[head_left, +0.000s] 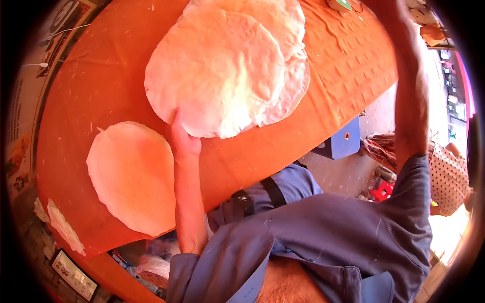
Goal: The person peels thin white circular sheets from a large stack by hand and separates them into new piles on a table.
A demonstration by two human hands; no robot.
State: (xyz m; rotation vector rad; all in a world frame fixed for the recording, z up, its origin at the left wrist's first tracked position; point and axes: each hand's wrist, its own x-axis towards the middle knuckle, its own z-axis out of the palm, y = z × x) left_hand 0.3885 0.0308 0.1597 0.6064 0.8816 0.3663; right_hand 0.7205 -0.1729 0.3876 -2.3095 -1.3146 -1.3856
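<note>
A stack of large, thin, pale round dough sheets (217, 65) lies on an orange table (101, 76). My left hand (184, 140) is at the near edge of the top sheet, thumb lying on it and fingers hidden beneath, gripping that edge. A separate round sheet (134, 177) lies flat on the table just left of my left forearm. My right arm (409, 101) reaches up along the right side of the table and leaves the picture at the top, so that hand is hidden.
Pale torn scraps (63, 227) lie at the table's left edge. Beyond the right edge stand a blue stool (343, 139) and a small red object (381, 191); a person in dotted clothing (447, 177) sits there. A plastic bag (154, 267) sits below the table.
</note>
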